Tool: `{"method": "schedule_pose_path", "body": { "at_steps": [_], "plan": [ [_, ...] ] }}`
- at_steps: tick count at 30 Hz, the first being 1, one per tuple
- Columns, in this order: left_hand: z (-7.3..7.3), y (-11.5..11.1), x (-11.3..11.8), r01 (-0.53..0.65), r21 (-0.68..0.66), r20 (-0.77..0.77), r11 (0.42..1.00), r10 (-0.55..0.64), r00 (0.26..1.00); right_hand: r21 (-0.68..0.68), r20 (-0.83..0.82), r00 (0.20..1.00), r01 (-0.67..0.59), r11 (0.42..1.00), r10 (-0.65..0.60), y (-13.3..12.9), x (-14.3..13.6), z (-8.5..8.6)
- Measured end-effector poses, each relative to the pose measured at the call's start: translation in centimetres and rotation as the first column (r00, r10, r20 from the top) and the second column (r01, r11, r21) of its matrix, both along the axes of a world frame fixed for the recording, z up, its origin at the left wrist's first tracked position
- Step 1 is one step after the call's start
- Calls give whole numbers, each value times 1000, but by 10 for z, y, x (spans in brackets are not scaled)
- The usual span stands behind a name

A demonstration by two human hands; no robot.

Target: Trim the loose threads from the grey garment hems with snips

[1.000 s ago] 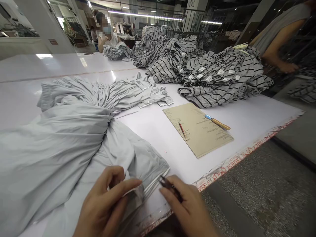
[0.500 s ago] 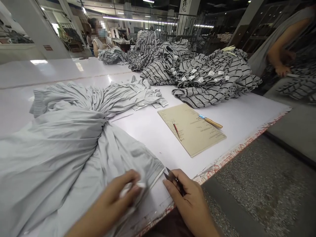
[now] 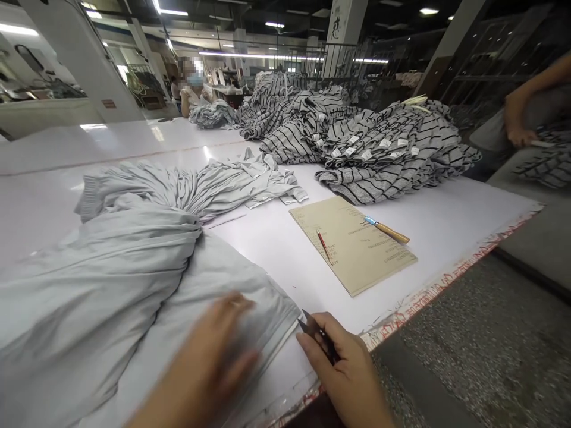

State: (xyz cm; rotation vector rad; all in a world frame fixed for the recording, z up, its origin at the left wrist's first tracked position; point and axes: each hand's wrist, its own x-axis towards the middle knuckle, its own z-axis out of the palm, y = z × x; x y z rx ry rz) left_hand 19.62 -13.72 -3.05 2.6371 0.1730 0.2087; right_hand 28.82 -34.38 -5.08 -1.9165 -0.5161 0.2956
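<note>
A large heap of light grey cloth [image 3: 102,267] covers the left of the white table [image 3: 263,232], gathered into folds near its middle. Over the cloth's front part is my left hand [image 3: 218,345], blurred, its thumb and fingers apart with nothing seen between them. My right hand [image 3: 341,356] grips small dark thread snips [image 3: 322,339] at the table's front edge. The two pointed blades are apart and lie right by the corner of the grey hem.
A printed tan pad [image 3: 352,255] bears a red pen [image 3: 323,244] and a wooden-handled tool with a blue end [image 3: 387,229]. Striped garments [image 3: 388,148] are piled behind. One person [image 3: 191,89] is at the far side; another person's arm [image 3: 520,113] shows at right.
My left hand has opened and let go of the white edge of cloth it was pinching; the cloth there now lies flatter. The view has tilted up slightly.
</note>
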Motion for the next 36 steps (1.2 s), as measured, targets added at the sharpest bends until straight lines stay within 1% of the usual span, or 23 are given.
{"method": "schedule_pose_path", "body": {
  "at_steps": [2,3,4,5,7,10,12,14,15,16,17,19,22,24,26,28,30,32,34,36],
  "plan": [
    [-20,-27,25,75,-4,-118,997,-75,990,-14,44,999,-13,1000,14,0,-2,0],
    [-28,-38,36,82,-11,-148,997,-83,986,-22,67,998,-15,1000,17,-2,-2,-1],
    [-33,-46,44,69,-21,-156,997,-71,985,-31,86,996,-15,999,18,-3,-2,-3],
    [-35,-51,50,49,-40,-150,998,-54,987,-38,97,995,-12,999,16,-5,-1,-4],
    [-31,-51,51,28,-119,-160,992,-47,986,-43,87,996,-6,999,10,-9,0,-8],
    [-13,-39,36,26,-277,-194,961,-82,978,-2,-7,1000,-21,1000,21,-8,-1,-13],
    [-2,-35,23,-3,-430,-187,903,-85,979,96,-128,990,-48,994,60,-2,-3,-15],
    [6,-35,12,-46,-585,-174,809,-69,982,215,-235,965,-67,974,118,7,-6,-14],
    [8,-36,7,-64,-636,-175,769,-63,983,260,-267,953,-73,963,144,12,-7,-14],
    [9,-38,4,-73,-659,-180,748,-62,982,286,-281,946,-81,955,165,16,-9,-12],
    [10,-39,1,-74,-650,-180,757,-59,982,296,-279,944,-91,951,177,20,-10,-11],
    [11,-41,-3,-77,-585,-140,807,-7,990,273,-247,950,-119,955,189,25,-13,-7],
    [8,-43,-5,-122,-454,17,883,145,989,159,-140,975,-149,976,172,25,-19,-1],
    [3,-44,-5,-147,-360,114,921,199,973,62,-46,987,-151,987,154,23,-24,2],
    [-2,-46,-5,-154,-302,143,941,204,969,-20,38,988,-146,989,147,20,-29,3],
    [-5,-48,-5,-150,-310,126,939,197,972,-68,98,982,-155,986,161,17,-31,1],
    [-6,-48,-7,-116,-347,131,931,171,977,-72,132,974,-176,982,184,14,-30,-2],
    [-6,-48,-8,-62,-345,179,937,131,975,-49,129,970,-202,978,207,11,-29,-5],
    [-8,-49,-10,-29,-286,223,958,96,970,-39,134,967,-214,976,217,9,-28,-7],
    [-11,-50,-11,-23,-203,235,979,71,969,-66,183,957,-217,974,226,8,-29,-7]
  ]
}}
